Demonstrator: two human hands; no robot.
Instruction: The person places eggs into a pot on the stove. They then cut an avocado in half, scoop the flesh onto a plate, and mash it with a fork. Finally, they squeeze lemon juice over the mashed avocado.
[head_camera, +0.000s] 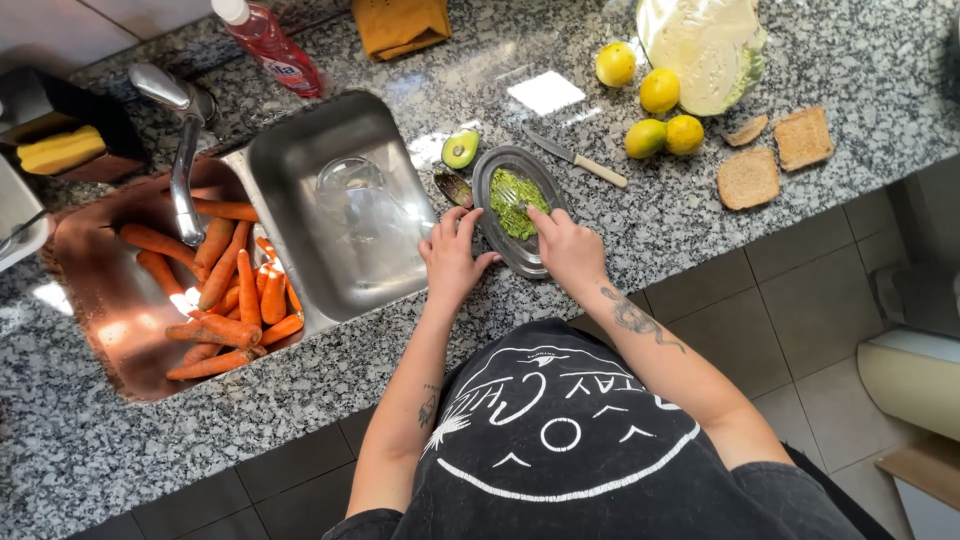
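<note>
A speckled grey granite countertop fills the overhead view, cut by a double stainless-steel sink — its left basin piled with whole orange carrots, its right holding an upturned clear glass jar. At the far edge lie a pale green halved cabbage, four yellow lemons and three slices of brown toast. In front of the person, an oval metal dish carries mashed green avocado. The left hand rests on the dish's near rim with fingers spread, steadying it; the right hand is closed on a metal fork pressed into the mash. Beside the dish sit an empty dark avocado skin, an uncut-looking avocado half and a wooden-handled table knife. The mash looks largely broken down — one half, the lemons and the bare toast appear untouched.
</note>
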